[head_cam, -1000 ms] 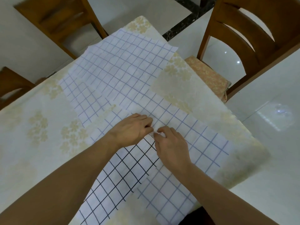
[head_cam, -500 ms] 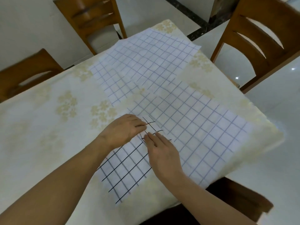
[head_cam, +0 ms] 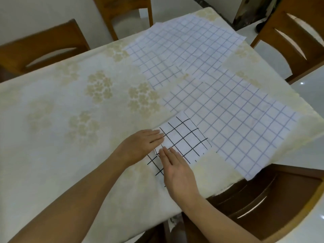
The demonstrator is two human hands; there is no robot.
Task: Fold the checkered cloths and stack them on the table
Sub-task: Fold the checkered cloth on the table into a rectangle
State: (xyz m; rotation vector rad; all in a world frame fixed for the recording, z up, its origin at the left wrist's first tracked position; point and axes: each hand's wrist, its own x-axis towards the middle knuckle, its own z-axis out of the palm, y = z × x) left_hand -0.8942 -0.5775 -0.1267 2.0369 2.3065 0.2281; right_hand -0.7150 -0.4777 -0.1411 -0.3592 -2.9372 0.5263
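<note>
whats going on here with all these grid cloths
A person is folding a black-checked cloth on a table. The left hand and right hand both lie flat on it, pressing it down. Two blue-checked cloths lie spread flat beyond, not yet folded.

Illumination bright, even and diffuse; shadows faint. Small glare spots on the glossy floor (head_cam: 301,83). Slight motion blur throughout. Wide-angle distortion bends the chairs (head_cam: 296,41) at frame edges.
</note>
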